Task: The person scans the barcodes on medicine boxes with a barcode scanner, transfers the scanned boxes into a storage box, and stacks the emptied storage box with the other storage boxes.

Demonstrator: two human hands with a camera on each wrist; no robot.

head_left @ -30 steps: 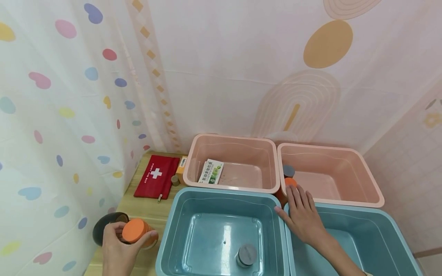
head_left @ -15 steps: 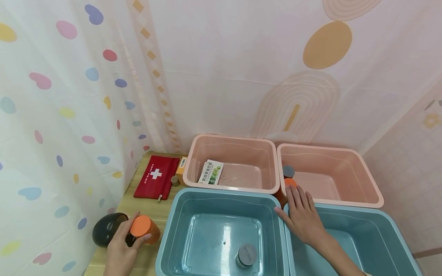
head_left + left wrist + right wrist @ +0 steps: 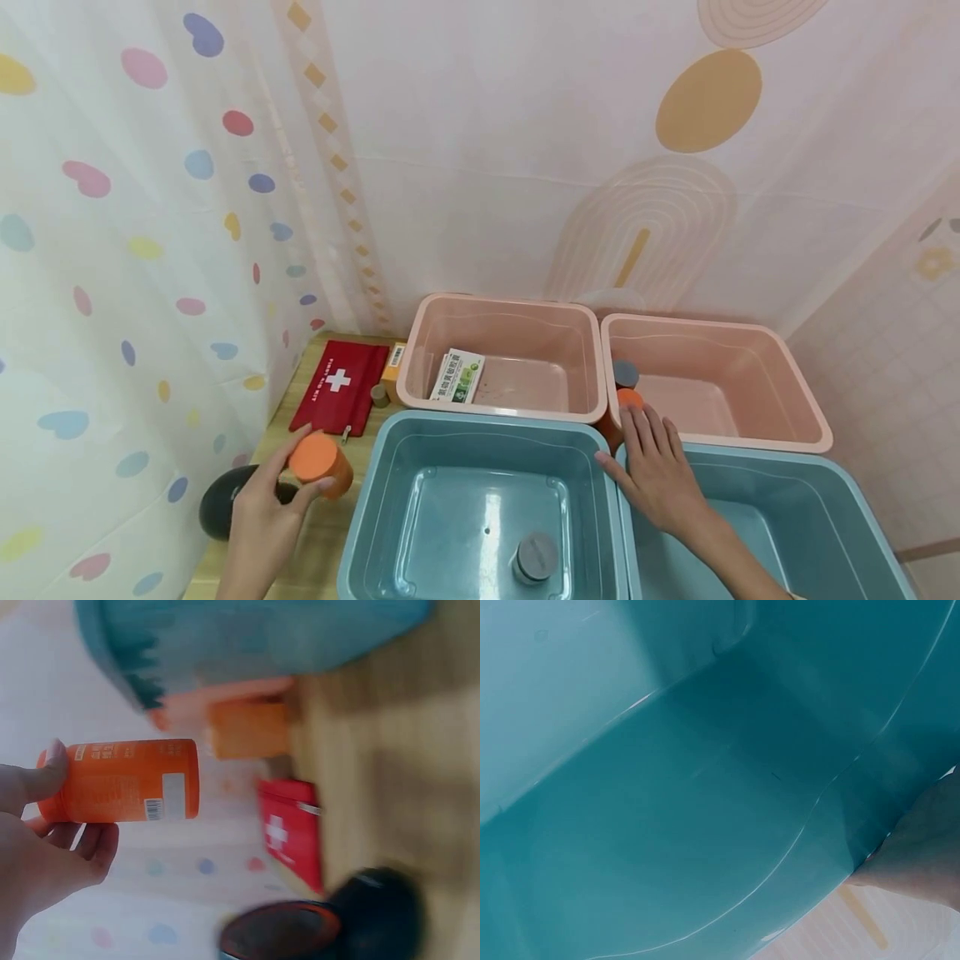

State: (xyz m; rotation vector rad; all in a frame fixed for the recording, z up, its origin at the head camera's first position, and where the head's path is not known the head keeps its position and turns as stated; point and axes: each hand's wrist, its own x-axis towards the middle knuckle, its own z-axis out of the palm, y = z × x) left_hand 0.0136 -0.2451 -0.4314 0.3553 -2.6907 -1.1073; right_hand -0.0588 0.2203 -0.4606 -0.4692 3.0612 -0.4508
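My left hand [image 3: 266, 521] pinches an orange pill bottle [image 3: 322, 465] near its capped end, fingers on one side and thumb on the other. In the left wrist view the bottle [image 3: 127, 780] is seen side-on, with a barcode label and its lower end apart from the wooden table. My right hand [image 3: 660, 475] rests with straight fingers on the rims where the bins meet. Its fingertips lie at an orange-capped bottle [image 3: 629, 397] in the right pink bin [image 3: 806, 392], beside a grey-capped bottle [image 3: 626, 373]. Whether they touch the orange cap, I cannot tell.
A black rounded object [image 3: 225, 500] stands behind my left hand. A red first aid pouch [image 3: 333, 387], an orange box [image 3: 393, 367] and a small brown cap [image 3: 380, 394] lie beyond. The left blue bin [image 3: 375, 492] holds a grey-capped bottle [image 3: 536, 557]; the left pink bin [image 3: 517, 312] holds a white-green box [image 3: 459, 375].
My left hand has moved the orange bottle slightly forward and to the right, away from the black object. My right hand has stayed in place.
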